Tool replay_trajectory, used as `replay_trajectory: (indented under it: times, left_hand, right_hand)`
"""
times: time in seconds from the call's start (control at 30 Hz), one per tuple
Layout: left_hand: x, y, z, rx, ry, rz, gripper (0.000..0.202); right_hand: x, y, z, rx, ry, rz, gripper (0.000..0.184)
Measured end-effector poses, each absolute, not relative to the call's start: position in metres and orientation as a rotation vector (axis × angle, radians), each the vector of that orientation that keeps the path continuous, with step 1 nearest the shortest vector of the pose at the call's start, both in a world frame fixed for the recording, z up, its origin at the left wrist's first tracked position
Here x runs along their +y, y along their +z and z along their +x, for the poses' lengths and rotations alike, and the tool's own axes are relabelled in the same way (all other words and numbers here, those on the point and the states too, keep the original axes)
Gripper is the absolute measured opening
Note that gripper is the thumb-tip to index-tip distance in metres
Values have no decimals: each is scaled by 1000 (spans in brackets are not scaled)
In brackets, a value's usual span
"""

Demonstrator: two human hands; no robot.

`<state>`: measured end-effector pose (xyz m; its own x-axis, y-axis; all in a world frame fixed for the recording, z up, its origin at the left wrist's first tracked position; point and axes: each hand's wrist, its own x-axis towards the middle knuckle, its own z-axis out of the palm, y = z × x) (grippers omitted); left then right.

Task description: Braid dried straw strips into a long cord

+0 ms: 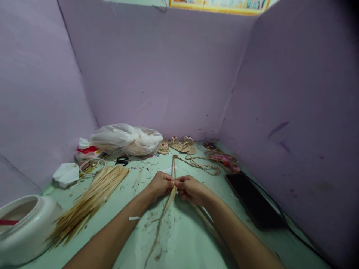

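Left hand and right hand both pinch the cord. Straw bundle lies at their nine o'clock, plastic bag ten.

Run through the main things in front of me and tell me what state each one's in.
Left hand: closed, pinching
Right hand: closed, pinching
Strands: untwisted below the hands
Cord: twisted, straight above the hands, slack to the right
Straw bundle: lying, spread at the near end
White pot: open on top
Plastic bag: bulging
Scissors: lying down, blades unclear
Black device: lying flat, dark
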<state>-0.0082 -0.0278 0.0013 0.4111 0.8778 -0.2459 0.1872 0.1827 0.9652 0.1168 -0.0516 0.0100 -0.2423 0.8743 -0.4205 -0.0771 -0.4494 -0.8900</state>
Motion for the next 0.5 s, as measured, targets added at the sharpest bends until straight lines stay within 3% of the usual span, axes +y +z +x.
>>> replay_trajectory:
  times: [0.2, 0.5]
  left_hand:
    - [-25, 8, -13, 1062, 469, 1549, 23]
    - [-9, -2, -22, 1287, 333, 1771, 17]
  right_hand:
    - [-47, 2, 123, -1169, 1637, -1508, 22]
    - [-48, -1, 122, -1170, 1603, -1476, 10]
